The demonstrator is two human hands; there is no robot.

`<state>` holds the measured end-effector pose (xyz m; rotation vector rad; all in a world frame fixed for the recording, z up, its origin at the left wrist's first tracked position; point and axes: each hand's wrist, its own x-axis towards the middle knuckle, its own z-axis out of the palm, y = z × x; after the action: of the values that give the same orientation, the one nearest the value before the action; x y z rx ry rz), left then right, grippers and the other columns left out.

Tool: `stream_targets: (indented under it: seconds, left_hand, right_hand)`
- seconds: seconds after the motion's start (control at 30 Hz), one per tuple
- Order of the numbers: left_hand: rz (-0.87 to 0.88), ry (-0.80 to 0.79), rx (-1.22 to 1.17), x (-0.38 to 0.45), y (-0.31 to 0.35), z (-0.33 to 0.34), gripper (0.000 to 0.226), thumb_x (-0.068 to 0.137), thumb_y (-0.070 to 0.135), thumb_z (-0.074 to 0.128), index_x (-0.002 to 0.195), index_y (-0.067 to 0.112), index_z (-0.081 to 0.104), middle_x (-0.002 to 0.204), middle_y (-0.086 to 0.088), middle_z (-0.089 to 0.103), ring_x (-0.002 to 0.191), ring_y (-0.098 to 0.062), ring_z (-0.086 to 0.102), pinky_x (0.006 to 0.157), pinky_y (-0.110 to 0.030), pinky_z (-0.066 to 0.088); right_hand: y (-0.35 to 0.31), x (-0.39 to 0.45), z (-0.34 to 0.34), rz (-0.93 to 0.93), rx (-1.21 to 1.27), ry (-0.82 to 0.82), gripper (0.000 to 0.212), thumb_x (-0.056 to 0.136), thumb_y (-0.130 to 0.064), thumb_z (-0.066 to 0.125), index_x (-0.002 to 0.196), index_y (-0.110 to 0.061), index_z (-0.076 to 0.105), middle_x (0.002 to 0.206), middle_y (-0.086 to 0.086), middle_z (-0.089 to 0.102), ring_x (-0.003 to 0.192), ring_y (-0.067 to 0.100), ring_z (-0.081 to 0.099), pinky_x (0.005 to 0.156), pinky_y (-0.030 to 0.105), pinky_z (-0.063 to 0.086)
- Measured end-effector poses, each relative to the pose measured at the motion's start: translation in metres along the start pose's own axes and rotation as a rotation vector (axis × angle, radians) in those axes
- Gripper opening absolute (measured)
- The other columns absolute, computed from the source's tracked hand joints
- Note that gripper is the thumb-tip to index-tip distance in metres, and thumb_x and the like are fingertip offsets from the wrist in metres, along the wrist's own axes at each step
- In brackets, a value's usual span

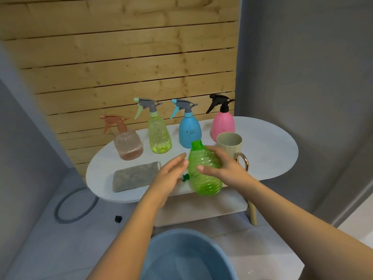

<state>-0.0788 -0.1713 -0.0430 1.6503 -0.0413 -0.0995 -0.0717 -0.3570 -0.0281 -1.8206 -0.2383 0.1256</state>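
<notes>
Green bottle (203,172), uncapped and tilted, over front edge of table (272,150), clasped in right hand (226,168); left hand (171,176) flat-fingered just beside, holding nothing. Risk: slip from one-handed clasp (ribbed plastic, possibly wet), drop toward basin (181,255) below.

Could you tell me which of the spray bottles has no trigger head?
The green ribbed bottle, held by the right hand: its neck is open, while the peach bottle, yellow bottle, blue bottle and pink bottle behind wear trigger heads.
</notes>
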Motion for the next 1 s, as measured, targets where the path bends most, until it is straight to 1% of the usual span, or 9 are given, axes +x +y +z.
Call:
stream_targets:
  seconds: [0.1,0.17,0.27,0.37,0.53,0.6,0.73,0.9,1.0]
  left_hand:
    - [-0.034,-0.222,-0.108,-0.009,0.000,0.003,0.061,0.071,0.036,0.071,0.129,0.037,0.049,0.121,0.004,0.066,0.110,-0.010,0.063,0.088,-0.028,0.052]
    - [-0.023,-0.219,-0.090,-0.012,-0.003,0.004,0.075,0.066,0.031,0.077,0.133,0.032,0.044,0.122,-0.001,0.065,0.111,-0.016,0.063,0.087,-0.030,0.053]
    - [0.004,-0.133,-0.017,-0.012,-0.006,0.006,0.073,0.060,0.031,0.082,0.126,0.034,0.050,0.118,0.001,0.066,0.109,-0.014,0.063,0.085,-0.028,0.054]
    - [-0.004,-0.056,-0.014,-0.011,-0.009,0.007,0.079,0.055,0.034,0.084,0.127,0.030,0.051,0.115,0.004,0.067,0.101,-0.008,0.065,0.073,-0.019,0.054]
    - [-0.027,0.030,0.029,-0.006,-0.013,0.009,0.079,0.050,0.040,0.084,0.121,0.032,0.050,0.107,0.011,0.066,0.083,0.008,0.065,0.059,-0.007,0.048]
    - [-0.046,0.050,0.029,-0.004,-0.015,0.009,0.078,0.049,0.041,0.084,0.119,0.034,0.050,0.105,0.012,0.066,0.081,0.008,0.065,0.058,-0.008,0.048]
    - [-0.059,0.058,0.028,-0.003,-0.015,0.008,0.078,0.048,0.042,0.084,0.117,0.035,0.049,0.104,0.014,0.065,0.079,0.009,0.065,0.057,-0.008,0.048]
    - [-0.061,0.064,0.052,-0.008,-0.016,0.005,0.076,0.048,0.042,0.083,0.116,0.034,0.051,0.105,0.012,0.066,0.083,0.005,0.066,0.062,-0.012,0.051]
    - [-0.061,0.086,0.042,-0.016,-0.015,0.001,0.077,0.050,0.038,0.083,0.120,0.029,0.051,0.106,0.008,0.067,0.088,-0.002,0.067,0.069,-0.020,0.054]
  right_hand:
    - [-0.003,-0.003,0.002,0.026,0.143,-0.147,0.071,0.071,-0.046,0.069,0.135,-0.032,0.043,0.127,-0.008,0.057,0.111,0.001,0.056,0.093,0.023,0.048]
    - [-0.003,-0.005,0.003,0.047,0.200,-0.201,0.070,0.073,-0.047,0.064,0.138,-0.030,0.042,0.133,-0.005,0.054,0.119,0.010,0.053,0.103,0.034,0.043]
    - [-0.004,-0.007,0.002,0.008,0.061,-0.168,0.059,0.082,-0.045,0.060,0.136,-0.027,0.046,0.136,-0.005,0.051,0.124,0.010,0.047,0.104,0.028,0.037]
    - [0.002,-0.004,-0.004,-0.079,-0.256,0.216,0.035,0.090,-0.030,0.059,0.123,-0.019,0.058,0.121,-0.001,0.060,0.106,0.011,0.053,0.085,0.018,0.039]
    - [0.022,0.007,-0.032,0.069,-0.620,0.658,0.038,0.088,-0.026,0.056,0.121,-0.007,0.051,0.120,0.013,0.051,0.111,0.031,0.042,0.093,0.036,0.035]
    - [0.029,0.013,-0.042,0.217,-0.612,0.624,0.036,0.090,-0.031,0.052,0.120,-0.010,0.049,0.118,0.010,0.053,0.112,0.031,0.044,0.093,0.037,0.035]
    - [0.044,0.028,-0.052,0.408,-0.415,0.443,0.028,0.094,-0.035,0.041,0.083,-0.010,0.046,0.071,0.004,0.051,0.077,0.029,0.047,0.066,0.032,0.037]
    - [0.046,0.030,-0.053,0.338,-0.260,0.395,0.032,0.097,-0.028,0.037,0.084,-0.006,0.055,0.086,0.013,0.063,0.082,0.028,0.055,0.073,0.033,0.040]
    - [0.041,0.025,-0.050,0.308,-0.243,0.376,0.029,0.098,-0.027,0.036,0.085,-0.008,0.054,0.086,0.009,0.060,0.077,0.024,0.052,0.066,0.031,0.039]
